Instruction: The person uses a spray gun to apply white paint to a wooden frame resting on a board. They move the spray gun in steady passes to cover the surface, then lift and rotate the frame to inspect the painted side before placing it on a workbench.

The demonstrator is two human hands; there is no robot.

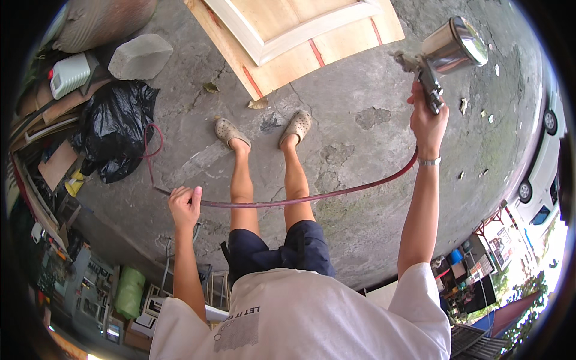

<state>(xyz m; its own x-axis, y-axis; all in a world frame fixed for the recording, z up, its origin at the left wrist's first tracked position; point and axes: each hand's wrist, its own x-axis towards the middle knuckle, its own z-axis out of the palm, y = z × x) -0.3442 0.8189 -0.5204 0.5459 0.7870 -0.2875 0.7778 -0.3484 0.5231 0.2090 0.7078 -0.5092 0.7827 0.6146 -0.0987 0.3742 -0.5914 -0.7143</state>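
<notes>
My right hand (428, 120) is raised at arm's length and grips the handle of a metal spray gun (433, 60) with a shiny steel cup on top. A thin red hose (336, 193) runs from the gun's handle, across in front of my legs, to my left hand (185, 206), which is closed around it. Past that hand the hose loops over the concrete floor (360, 222) toward a black plastic bag (114, 129). A pale wooden door panel (288, 27) lies on plywood sheets ahead of my feet.
A grey stone block (140, 56) and a white plastic canister (69, 75) lie at the left beside stacked boards. A green bundle (129, 292) and clutter sit lower left. A white car (546, 162) stands at the right edge.
</notes>
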